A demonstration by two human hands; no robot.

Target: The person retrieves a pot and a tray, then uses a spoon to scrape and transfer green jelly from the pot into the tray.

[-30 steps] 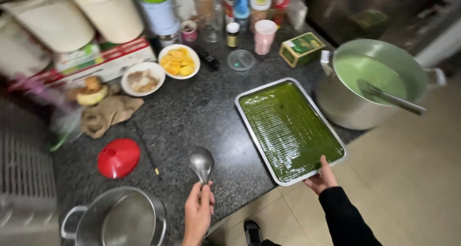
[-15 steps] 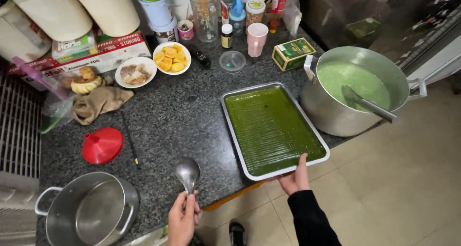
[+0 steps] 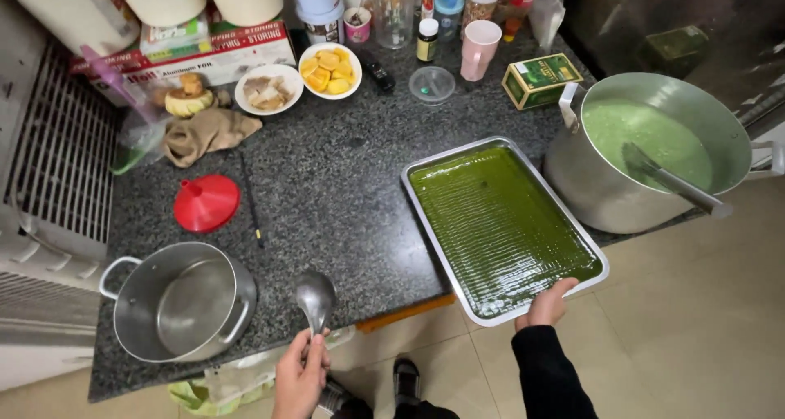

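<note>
My left hand grips the handle of a steel ladle, whose bowl rests on the dark granite counter. At the counter's front edge my right hand holds the near rim of a rectangular metal tray filled with a smooth dark green layer. To the right of the tray stands a large steel pot of pale green batter with a utensil handle leaning out of it.
An empty steel pot sits front left, a red funnel behind it. Two bowls of food, a pink cup, jars, a green box and foil boxes line the back. My feet show below on the tiled floor.
The view has shifted, so everything sits further right and lower in frame. Both hands keep their hold on the ladle and the tray.
</note>
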